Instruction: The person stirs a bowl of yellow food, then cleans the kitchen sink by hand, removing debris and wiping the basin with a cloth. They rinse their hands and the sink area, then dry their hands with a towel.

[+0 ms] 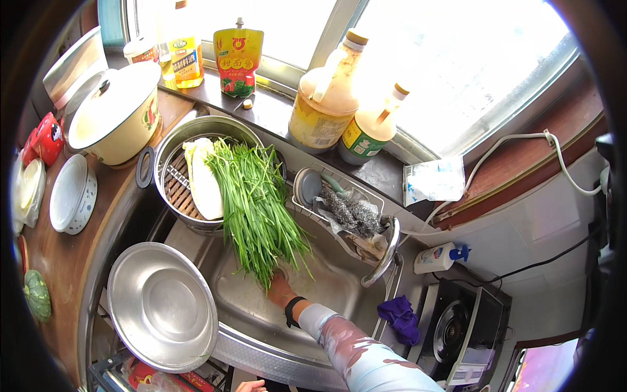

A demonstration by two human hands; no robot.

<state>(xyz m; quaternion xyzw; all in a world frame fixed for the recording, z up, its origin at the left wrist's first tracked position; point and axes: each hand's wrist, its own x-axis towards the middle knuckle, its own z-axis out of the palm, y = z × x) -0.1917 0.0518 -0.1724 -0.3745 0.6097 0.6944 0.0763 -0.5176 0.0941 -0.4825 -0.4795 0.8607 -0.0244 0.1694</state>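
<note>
A large bunch of green Chinese chives (250,196) lies beside a pale cabbage piece (204,181) on a steel steamer pot (161,188), its long ends hanging over the steel sink (333,289). My right hand (280,290) reaches into the sink at those hanging ends. Its fingers are mostly hidden, so whether it grips anything cannot be told. Only a few fingers of my left hand (251,386) show at the bottom edge, apart from the chives; their hold is unclear. Left of the sink is a wide steel basin (161,306) with nothing in it.
Beyond the sink, a wire rack (299,201) holds steel scourers (360,213) near the curved faucet (392,250). Bottles and a sauce pouch (238,61) line the windowsill. A lidded enamel pot (117,117) stands left; a purple cloth (399,318) and gas stove (453,328) are right.
</note>
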